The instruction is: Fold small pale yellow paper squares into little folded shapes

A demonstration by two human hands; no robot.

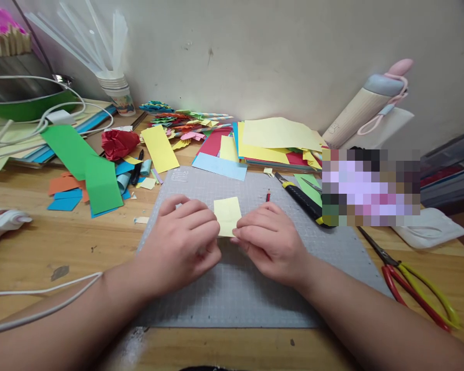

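Observation:
A small pale yellow piece of paper (227, 214) is held between my two hands over a grey cutting mat (224, 304). My left hand (187, 234) is closed at the paper's left edge, its fingers curled and its fingertips mostly hidden. At the lower right corner, my right hand (272, 242) pinches the paper between thumb and fingers. A short pencil stub (268, 195) lies on the mat just beyond my right hand. Farther right rests a black and yellow utility knife (303, 202).
Scissors (417, 288) with red and yellow handles lie at the right. Green paper strips (100, 180) and a red crumpled paper (119, 143) are at the left. Stacked coloured sheets (280, 135) sit by the wall. White cable (62, 304) crosses near my left forearm.

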